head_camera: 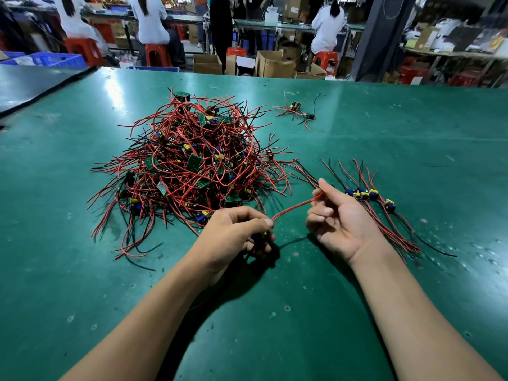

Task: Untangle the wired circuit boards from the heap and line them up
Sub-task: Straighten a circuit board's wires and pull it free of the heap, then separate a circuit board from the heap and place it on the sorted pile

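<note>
Heap [189, 166] of wired boards, red and black leads tangled, sits left-centre on the green counter [384, 127]. Left hand [236, 232], just in front of it, is curled round one small board [262, 234], mostly hidden. Red wire [294, 207] runs taut across to the right hand [338, 218], pinched between thumb and fingertips. Rightmost: row [368, 195] of boards laid side by side, leads roughly parallel.

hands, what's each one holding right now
Left hand: closed, gripping a wired board.
Right hand: closed, pinching that board's red wire.
</note>
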Action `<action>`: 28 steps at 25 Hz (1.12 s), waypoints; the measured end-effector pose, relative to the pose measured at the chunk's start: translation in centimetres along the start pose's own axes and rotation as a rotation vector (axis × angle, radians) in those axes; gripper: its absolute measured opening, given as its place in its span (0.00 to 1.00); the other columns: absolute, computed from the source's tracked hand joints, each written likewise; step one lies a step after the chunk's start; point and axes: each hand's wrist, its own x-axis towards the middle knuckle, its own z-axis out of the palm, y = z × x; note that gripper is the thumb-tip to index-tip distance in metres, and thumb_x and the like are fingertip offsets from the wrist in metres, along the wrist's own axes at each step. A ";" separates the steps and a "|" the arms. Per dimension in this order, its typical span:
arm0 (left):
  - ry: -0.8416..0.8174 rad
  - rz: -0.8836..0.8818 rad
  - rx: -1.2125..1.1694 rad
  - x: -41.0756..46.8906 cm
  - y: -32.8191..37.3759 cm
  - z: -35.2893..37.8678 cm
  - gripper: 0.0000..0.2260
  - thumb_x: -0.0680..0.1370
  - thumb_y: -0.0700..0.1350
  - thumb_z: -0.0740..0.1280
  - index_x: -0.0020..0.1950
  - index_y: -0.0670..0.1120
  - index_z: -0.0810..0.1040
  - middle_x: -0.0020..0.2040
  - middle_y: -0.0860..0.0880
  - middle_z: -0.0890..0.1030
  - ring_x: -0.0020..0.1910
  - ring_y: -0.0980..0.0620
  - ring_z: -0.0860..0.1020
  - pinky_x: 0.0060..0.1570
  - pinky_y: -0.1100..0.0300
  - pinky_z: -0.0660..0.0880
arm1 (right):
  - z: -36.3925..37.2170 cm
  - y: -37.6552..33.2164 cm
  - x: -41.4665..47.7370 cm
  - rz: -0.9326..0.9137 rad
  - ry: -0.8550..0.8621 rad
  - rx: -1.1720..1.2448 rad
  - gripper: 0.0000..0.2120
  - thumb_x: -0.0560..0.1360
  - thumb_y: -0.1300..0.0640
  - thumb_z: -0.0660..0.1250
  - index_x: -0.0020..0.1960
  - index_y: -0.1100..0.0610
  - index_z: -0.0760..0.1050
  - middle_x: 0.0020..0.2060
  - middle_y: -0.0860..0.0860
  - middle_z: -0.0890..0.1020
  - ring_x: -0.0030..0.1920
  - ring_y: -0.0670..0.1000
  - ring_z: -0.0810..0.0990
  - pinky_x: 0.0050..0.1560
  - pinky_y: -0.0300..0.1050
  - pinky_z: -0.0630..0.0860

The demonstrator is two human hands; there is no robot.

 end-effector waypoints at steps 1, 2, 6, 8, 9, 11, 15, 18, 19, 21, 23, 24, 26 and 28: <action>0.017 -0.006 -0.021 0.0 0.0 0.1 0.04 0.76 0.35 0.69 0.41 0.39 0.80 0.35 0.40 0.81 0.29 0.48 0.79 0.27 0.63 0.75 | 0.0 0.1 0.1 -0.034 0.027 -0.050 0.15 0.76 0.50 0.70 0.39 0.61 0.77 0.26 0.48 0.69 0.21 0.42 0.66 0.21 0.34 0.65; 0.034 -0.010 -0.043 0.1 -0.1 0.2 0.04 0.77 0.36 0.68 0.42 0.38 0.80 0.36 0.40 0.82 0.29 0.48 0.80 0.28 0.62 0.77 | 0.0 0.2 0.2 -0.067 0.047 -0.104 0.18 0.76 0.45 0.70 0.45 0.61 0.79 0.28 0.48 0.71 0.22 0.42 0.68 0.22 0.34 0.68; 0.084 -0.061 -0.186 0.4 0.1 0.5 0.14 0.81 0.48 0.64 0.47 0.37 0.79 0.41 0.37 0.84 0.34 0.45 0.83 0.36 0.57 0.82 | -0.1 0.6 0.3 -0.125 0.084 -0.260 0.36 0.65 0.35 0.71 0.59 0.63 0.77 0.37 0.51 0.78 0.27 0.43 0.75 0.27 0.37 0.75; 0.066 -0.123 -0.251 0.6 0.4 0.4 0.21 0.83 0.54 0.58 0.52 0.36 0.78 0.45 0.36 0.84 0.38 0.43 0.84 0.41 0.53 0.82 | 0.0 0.7 0.3 -0.128 0.083 -0.282 0.38 0.64 0.34 0.71 0.61 0.64 0.76 0.40 0.53 0.79 0.27 0.43 0.76 0.27 0.38 0.76; 0.049 -0.146 -0.257 0.6 0.5 0.4 0.24 0.83 0.56 0.55 0.54 0.35 0.78 0.47 0.36 0.84 0.40 0.42 0.84 0.42 0.52 0.82 | 0.0 0.8 0.2 -0.128 0.086 -0.288 0.38 0.65 0.34 0.70 0.61 0.64 0.76 0.41 0.53 0.79 0.27 0.44 0.76 0.28 0.38 0.76; 0.021 -0.167 -0.253 0.6 0.7 0.3 0.28 0.83 0.59 0.51 0.57 0.36 0.78 0.50 0.36 0.84 0.42 0.42 0.84 0.44 0.52 0.82 | 0.1 1.1 0.1 -0.130 0.111 -0.310 0.35 0.69 0.34 0.69 0.60 0.63 0.75 0.42 0.54 0.79 0.27 0.45 0.77 0.28 0.38 0.76; -0.025 -0.163 -0.257 0.7 0.9 0.3 0.32 0.82 0.63 0.47 0.62 0.39 0.77 0.56 0.37 0.82 0.50 0.42 0.82 0.48 0.51 0.81 | 0.8 2.2 -0.8 -0.204 0.121 -0.556 0.24 0.69 0.38 0.73 0.51 0.57 0.75 0.35 0.50 0.77 0.26 0.46 0.75 0.26 0.40 0.72; -0.117 -0.143 -0.223 0.7 0.6 0.2 0.34 0.80 0.67 0.44 0.68 0.44 0.74 0.62 0.41 0.81 0.58 0.48 0.80 0.56 0.52 0.78 | 1.3 3.6 -1.7 -0.344 0.018 -0.870 0.21 0.66 0.42 0.78 0.46 0.54 0.74 0.33 0.48 0.77 0.29 0.46 0.75 0.28 0.42 0.72; -0.134 -0.142 -0.211 0.8 0.5 0.3 0.34 0.79 0.67 0.44 0.70 0.45 0.72 0.63 0.43 0.81 0.61 0.50 0.79 0.60 0.52 0.76 | 1.3 4.0 -1.8 -0.430 0.027 -0.998 0.17 0.68 0.45 0.79 0.45 0.54 0.75 0.34 0.47 0.79 0.31 0.46 0.76 0.32 0.43 0.74; -0.151 -0.148 -0.197 0.8 0.4 0.2 0.35 0.79 0.68 0.43 0.73 0.47 0.69 0.63 0.48 0.81 0.63 0.53 0.78 0.64 0.52 0.74 | 1.3 4.2 -1.7 -0.552 0.089 -1.102 0.11 0.70 0.53 0.78 0.41 0.54 0.77 0.35 0.47 0.81 0.36 0.47 0.78 0.42 0.48 0.76; -0.170 -0.143 -0.189 0.9 0.4 0.1 0.35 0.78 0.68 0.43 0.75 0.49 0.67 0.65 0.51 0.80 0.63 0.54 0.78 0.62 0.54 0.74 | 1.2 3.7 -1.5 -0.548 0.094 -0.977 0.08 0.71 0.58 0.77 0.41 0.55 0.78 0.36 0.51 0.82 0.37 0.49 0.79 0.44 0.50 0.77; -0.173 -0.140 -0.183 0.9 0.4 0.1 0.35 0.78 0.68 0.43 0.75 0.49 0.67 0.67 0.51 0.78 0.64 0.54 0.78 0.61 0.55 0.75 | 1.1 3.3 -1.3 -0.563 0.108 -0.916 0.07 0.71 0.60 0.77 0.42 0.56 0.79 0.36 0.53 0.83 0.36 0.50 0.79 0.43 0.49 0.77; -0.170 -0.138 -0.171 0.9 0.4 0.1 0.35 0.78 0.68 0.43 0.74 0.49 0.68 0.68 0.48 0.77 0.64 0.52 0.78 0.59 0.55 0.76 | 0.4 2.0 -0.8 -0.728 0.224 -0.943 0.05 0.72 0.59 0.76 0.43 0.56 0.80 0.37 0.52 0.84 0.37 0.50 0.81 0.45 0.47 0.78; -0.158 -0.143 -0.174 0.9 0.3 0.1 0.34 0.79 0.66 0.44 0.71 0.47 0.72 0.67 0.46 0.78 0.62 0.49 0.80 0.60 0.53 0.76 | -0.5 0.4 -0.6 -0.943 0.375 -1.070 0.02 0.74 0.56 0.74 0.44 0.54 0.82 0.39 0.49 0.85 0.39 0.48 0.81 0.46 0.40 0.76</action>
